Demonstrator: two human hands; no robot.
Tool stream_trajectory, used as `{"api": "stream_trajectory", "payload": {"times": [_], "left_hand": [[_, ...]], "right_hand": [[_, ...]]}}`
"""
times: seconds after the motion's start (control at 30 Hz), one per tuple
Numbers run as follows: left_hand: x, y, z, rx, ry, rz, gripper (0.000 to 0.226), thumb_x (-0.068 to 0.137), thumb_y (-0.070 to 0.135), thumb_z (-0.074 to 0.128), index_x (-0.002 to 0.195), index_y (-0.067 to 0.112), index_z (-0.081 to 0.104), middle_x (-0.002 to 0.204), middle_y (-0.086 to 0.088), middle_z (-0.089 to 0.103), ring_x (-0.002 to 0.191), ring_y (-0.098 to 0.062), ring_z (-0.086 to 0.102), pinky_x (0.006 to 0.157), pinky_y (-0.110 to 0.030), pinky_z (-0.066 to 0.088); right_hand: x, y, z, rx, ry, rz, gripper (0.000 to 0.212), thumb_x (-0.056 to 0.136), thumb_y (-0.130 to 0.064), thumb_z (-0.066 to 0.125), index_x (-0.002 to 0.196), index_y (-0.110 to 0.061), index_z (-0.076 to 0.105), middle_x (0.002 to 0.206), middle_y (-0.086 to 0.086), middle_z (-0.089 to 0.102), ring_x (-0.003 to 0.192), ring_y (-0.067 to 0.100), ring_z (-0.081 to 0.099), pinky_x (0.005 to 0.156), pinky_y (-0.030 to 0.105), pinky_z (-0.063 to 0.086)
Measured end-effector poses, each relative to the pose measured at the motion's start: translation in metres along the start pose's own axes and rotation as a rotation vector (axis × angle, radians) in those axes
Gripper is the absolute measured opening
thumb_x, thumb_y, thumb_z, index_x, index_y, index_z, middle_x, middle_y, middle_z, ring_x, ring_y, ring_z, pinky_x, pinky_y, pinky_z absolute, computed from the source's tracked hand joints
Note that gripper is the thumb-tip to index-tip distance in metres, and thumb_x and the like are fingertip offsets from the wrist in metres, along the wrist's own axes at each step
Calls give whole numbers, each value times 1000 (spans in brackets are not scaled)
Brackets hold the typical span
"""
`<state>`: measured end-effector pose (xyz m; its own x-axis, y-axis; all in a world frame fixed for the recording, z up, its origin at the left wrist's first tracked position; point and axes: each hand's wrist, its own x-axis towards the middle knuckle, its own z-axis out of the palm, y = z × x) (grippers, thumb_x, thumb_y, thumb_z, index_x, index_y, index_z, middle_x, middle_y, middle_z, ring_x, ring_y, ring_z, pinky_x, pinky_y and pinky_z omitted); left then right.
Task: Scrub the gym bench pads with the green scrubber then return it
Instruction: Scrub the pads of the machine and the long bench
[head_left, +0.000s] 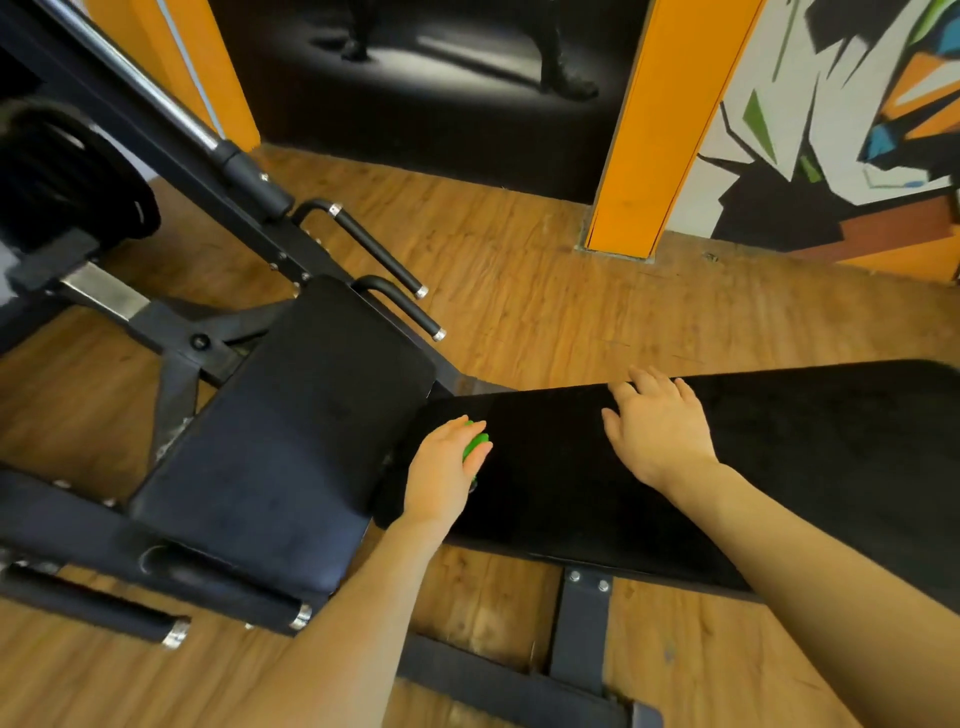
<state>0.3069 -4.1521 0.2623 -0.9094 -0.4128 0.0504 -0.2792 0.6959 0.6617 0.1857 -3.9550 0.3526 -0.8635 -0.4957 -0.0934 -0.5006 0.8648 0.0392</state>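
Two black bench pads meet in the middle of the head view: a seat pad (291, 441) on the left and a long back pad (779, 467) stretching to the right. My left hand (444, 467) grips the green scrubber (475, 449) and holds it against the left end of the long pad. Most of the scrubber is hidden under my fingers. My right hand (657, 428) rests flat on the long pad with fingers spread, near its far edge.
The bench's black steel frame (579, 629) crosses the wooden floor below the pads. Two handles (384, 254) with chrome caps stick out behind the seat pad, and a weight plate (78, 171) hangs at far left. An orange pillar (654, 156) stands behind.
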Motion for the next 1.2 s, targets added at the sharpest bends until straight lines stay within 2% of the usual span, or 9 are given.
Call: {"api": "stream_trajectory", "payload": {"times": [0.27,0.53,0.73,1.0,1.2], "left_hand": [[-28,110,-135,73,-61,-50,36,97,29,57,132,17,60,138,-2,56,128,-17,50,106,-28,38],[-34,163,-218,108,-35,-54,36,98,31,56,131,18,61,138,0,56,128,-17,49,106,-28,38],[-15,130,-250,127,-66,-41,37,98,32,55,132,18,60,138,-1,56,129,-17,49,106,-29,39],[30,60,-266,60,-151,36,37,98,30,55,133,17,59,140,-2,54,132,-18,46,108,-29,36],[51,31,-253,-47,-149,3,36,98,26,55,132,14,59,138,-4,56,131,-19,47,107,-30,37]], "right_hand": [[-60,-10,-150,62,-74,-42,44,102,-39,38,140,-18,48,144,5,46,140,24,33,118,42,24],[-84,-39,-230,65,-92,-181,44,104,-34,37,144,-15,44,156,12,32,147,29,21,121,45,16],[-75,-76,-232,66,-81,-134,45,105,-33,35,144,-15,42,158,12,28,148,29,19,121,44,16],[-55,-139,-184,37,-172,61,47,105,-34,34,148,-16,37,160,12,23,149,29,17,121,45,14],[-51,-164,-159,2,-210,57,51,106,-33,31,153,-16,27,162,12,16,151,29,10,122,45,9]]}}
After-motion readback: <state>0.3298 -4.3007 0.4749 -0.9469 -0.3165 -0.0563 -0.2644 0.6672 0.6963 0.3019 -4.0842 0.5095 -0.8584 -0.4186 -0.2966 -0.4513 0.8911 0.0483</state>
